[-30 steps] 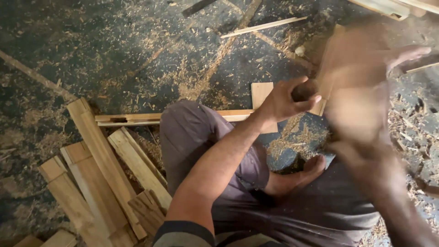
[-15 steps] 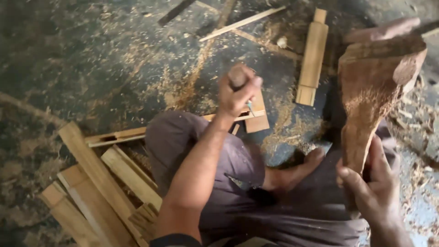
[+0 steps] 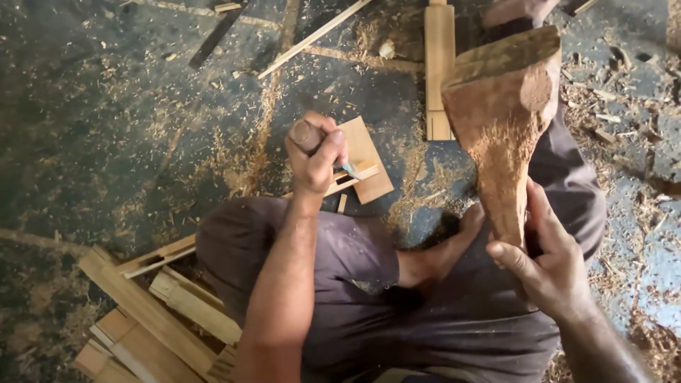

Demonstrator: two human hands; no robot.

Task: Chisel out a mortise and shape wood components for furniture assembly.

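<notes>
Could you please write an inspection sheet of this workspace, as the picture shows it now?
Surface: dark floor, strewn with sawdust and shavings.
Job's things: chisel, blade on a thin wooden strip lying across a small flat board; heavy wooden mallet, raised.
Clutter: stacked planks; slotted board; thin slats.
Grippers: left hand closed on the chisel; right hand closed on the mallet's handle.
Cables: nothing seen.
Surroundings: the person's bare foot and dark trousers.
</notes>
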